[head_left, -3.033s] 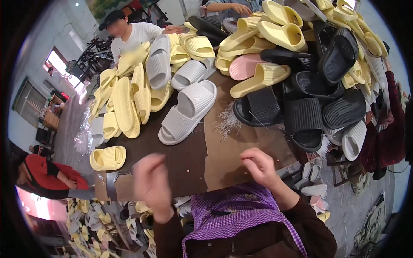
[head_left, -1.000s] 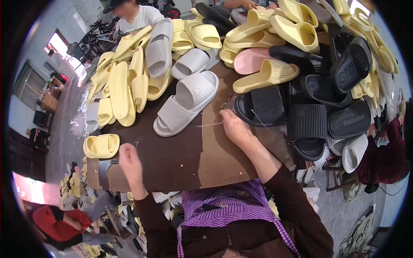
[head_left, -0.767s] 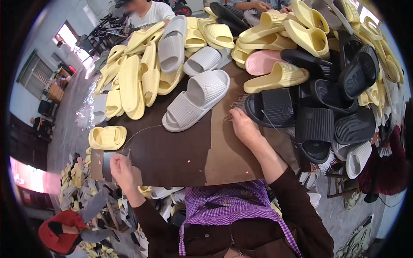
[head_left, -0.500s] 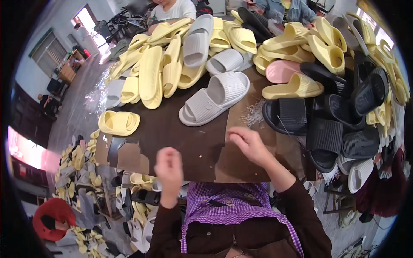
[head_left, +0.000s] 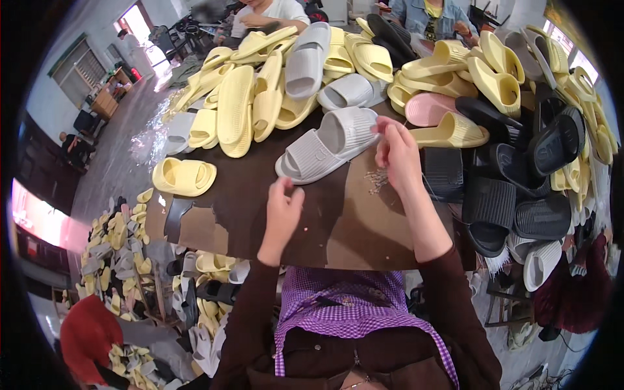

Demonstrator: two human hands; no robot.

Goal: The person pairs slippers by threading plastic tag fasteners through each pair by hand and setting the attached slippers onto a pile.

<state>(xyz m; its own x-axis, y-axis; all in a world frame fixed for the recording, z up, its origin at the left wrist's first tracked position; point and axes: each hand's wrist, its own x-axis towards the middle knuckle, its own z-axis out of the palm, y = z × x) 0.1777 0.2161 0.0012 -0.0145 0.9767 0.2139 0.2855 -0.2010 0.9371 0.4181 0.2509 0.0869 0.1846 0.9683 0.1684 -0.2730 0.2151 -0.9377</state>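
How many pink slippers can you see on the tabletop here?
1: the pink slipper lies in the right-hand heap, just behind a yellow ribbed slipper and left of a black slipper. More could be hidden under the heap.

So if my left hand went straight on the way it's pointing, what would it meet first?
Probably the near end of the closest grey slippers, just beyond the fingertips of your left hand. From this angle I can't tell whether it would touch them or pass above.

i'm in a workshop. loose slippers (head_left: 234, 104) heap my worktable (head_left: 370, 227). another slipper pile (head_left: 120, 253) spreads below, to my left.
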